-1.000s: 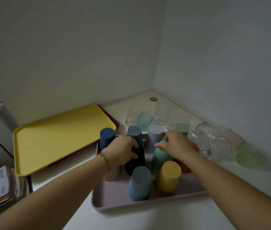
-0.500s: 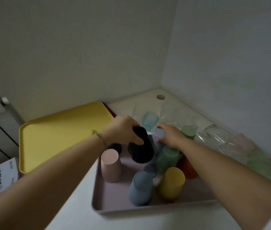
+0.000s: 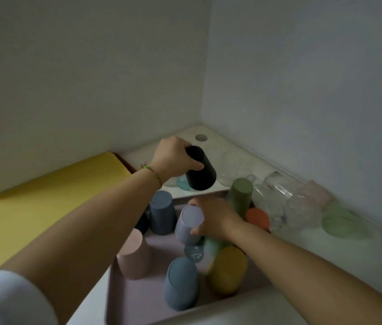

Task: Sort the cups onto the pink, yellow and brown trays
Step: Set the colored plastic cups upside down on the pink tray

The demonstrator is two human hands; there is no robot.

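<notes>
My left hand (image 3: 173, 158) grips a black cup (image 3: 201, 170) upside down, lifted above the back edge of the pink tray (image 3: 138, 299). My right hand (image 3: 213, 218) holds a lavender ribbed cup (image 3: 189, 225), tilted, just above the tray. Standing upside down on the pink tray are a pink cup (image 3: 133, 254), two blue-grey ribbed cups (image 3: 180, 287) (image 3: 163, 214), a mustard cup (image 3: 228, 269), a sage green cup (image 3: 240, 195) and an orange cup (image 3: 258, 218). The yellow tray (image 3: 44, 202) lies to the left, with a brown tray's edge (image 3: 124, 160) showing under it.
Clear glasses and plastic cups (image 3: 288, 200) crowd the counter along the right wall, with a pale green cup (image 3: 340, 221) on its side. A teal glass (image 3: 181, 182) sits behind the pink tray. A round hole (image 3: 201, 137) marks the counter's back corner.
My left hand has lifted the black cup up and back, off the pink tray. My right hand has picked up the lavender cup and tilted it.
</notes>
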